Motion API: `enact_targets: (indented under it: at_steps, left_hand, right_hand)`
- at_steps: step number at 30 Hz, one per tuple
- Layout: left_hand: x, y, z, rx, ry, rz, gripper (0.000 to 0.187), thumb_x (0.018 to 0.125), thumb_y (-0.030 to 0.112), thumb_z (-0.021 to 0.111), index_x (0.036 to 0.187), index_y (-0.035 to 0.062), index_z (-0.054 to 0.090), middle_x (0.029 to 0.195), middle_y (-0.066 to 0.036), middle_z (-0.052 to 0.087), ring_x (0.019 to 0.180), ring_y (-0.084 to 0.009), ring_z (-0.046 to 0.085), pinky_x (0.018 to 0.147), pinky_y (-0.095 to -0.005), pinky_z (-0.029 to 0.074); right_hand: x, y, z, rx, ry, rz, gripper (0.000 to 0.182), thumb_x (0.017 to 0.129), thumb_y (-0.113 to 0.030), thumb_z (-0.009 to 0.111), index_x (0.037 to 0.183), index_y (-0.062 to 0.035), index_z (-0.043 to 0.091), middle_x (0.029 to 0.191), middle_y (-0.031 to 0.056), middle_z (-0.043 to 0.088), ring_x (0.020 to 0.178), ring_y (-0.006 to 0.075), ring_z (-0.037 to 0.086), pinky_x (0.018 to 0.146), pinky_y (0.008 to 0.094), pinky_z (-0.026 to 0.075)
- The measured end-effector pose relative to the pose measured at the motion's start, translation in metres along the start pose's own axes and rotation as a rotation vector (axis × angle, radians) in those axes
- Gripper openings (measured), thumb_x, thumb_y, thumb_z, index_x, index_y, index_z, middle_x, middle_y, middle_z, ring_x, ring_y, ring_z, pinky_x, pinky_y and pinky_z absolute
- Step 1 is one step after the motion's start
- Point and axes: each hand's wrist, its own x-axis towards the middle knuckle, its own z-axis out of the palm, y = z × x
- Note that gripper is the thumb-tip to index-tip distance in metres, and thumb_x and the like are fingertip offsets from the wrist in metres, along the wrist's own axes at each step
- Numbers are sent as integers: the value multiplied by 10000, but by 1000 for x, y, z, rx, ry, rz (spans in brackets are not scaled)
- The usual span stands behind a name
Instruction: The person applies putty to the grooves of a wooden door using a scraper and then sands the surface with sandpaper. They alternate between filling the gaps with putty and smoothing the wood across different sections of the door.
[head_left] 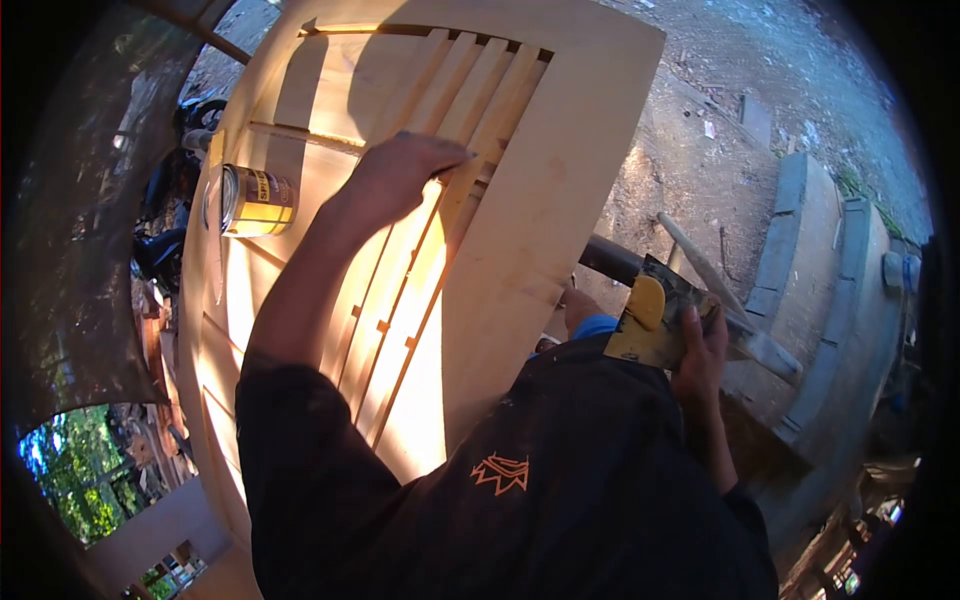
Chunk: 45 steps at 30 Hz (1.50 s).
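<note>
My left hand (pixel 400 172) is closed over the slats (pixel 468 100) of a pale wooden panel (pixel 560 150), its fingertips low against the wood. Whatever it holds, if anything, is hidden. At the right, beyond the panel's edge, my right hand (pixel 703 352) grips a flat dark-and-yellowish plate (pixel 632 335) from the side. A lump of yellow paste (pixel 647 302) sits on that plate. To the left of my left arm, a yellow can (pixel 262 203) with a dark label rests on the panel. Narrow gaps and small notches run between the slats.
Long wooden boards (pixel 790 245) lie on the ground at the right, near a pale stick (pixel 700 262). A dark pipe-like piece (pixel 610 258) shows past the panel's right edge. Dark sheeting (pixel 90 200) hangs at the far left, with scrap wood below. Sunlight and shadow cross the panel.
</note>
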Motion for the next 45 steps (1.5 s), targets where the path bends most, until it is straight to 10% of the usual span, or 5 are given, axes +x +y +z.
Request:
enact_targets:
  at_steps: [6, 11, 21, 26, 45]
  left_hand:
    - [-20, -10, 20, 38, -3, 96, 444, 769, -73, 476, 1137, 122, 627, 1109, -86, 628, 1039, -285, 553, 866, -375, 479]
    - [-69, 27, -26, -84, -572, -50, 458, 765, -80, 496, 1153, 129, 619, 1102, -90, 631, 1042, -270, 558, 880, -360, 478]
    - [10, -2, 40, 243, 121, 121, 616, 686, -159, 466, 1230, 116, 557, 1250, -80, 551, 1202, -294, 468, 1009, -378, 402]
    - [-18, 10, -16, -94, -340, -183, 578, 696, -174, 459, 1180, 108, 600, 1142, -85, 620, 1120, -268, 532, 954, -342, 445]
    - [-51, 17, -9, -39, -357, -72, 482, 751, -123, 477, 1136, 121, 632, 1157, -41, 612, 1130, -228, 508, 939, -336, 448]
  right_hand:
    - [-9, -1, -10, 50, 113, -16, 382, 949, -164, 497, 1295, -34, 397, 1134, 89, 546, 998, 163, 556, 863, 314, 483]
    - [-7, 0, -22, 127, 196, -25, 388, 953, -163, 488, 1305, -34, 390, 1149, 86, 542, 1011, 166, 556, 869, 313, 480]
    - [5, -8, -12, 104, 156, -20, 312, 945, -145, 503, 1220, -12, 438, 1075, 78, 560, 968, 140, 547, 870, 293, 450]
    - [7, -8, -9, 138, 241, -11, 302, 943, -149, 511, 1205, -15, 442, 1061, 79, 561, 964, 140, 543, 872, 294, 447]
    - [9, 3, 15, 126, 68, 24, 296, 950, -149, 496, 1213, -27, 433, 1058, 76, 574, 948, 150, 583, 821, 310, 515]
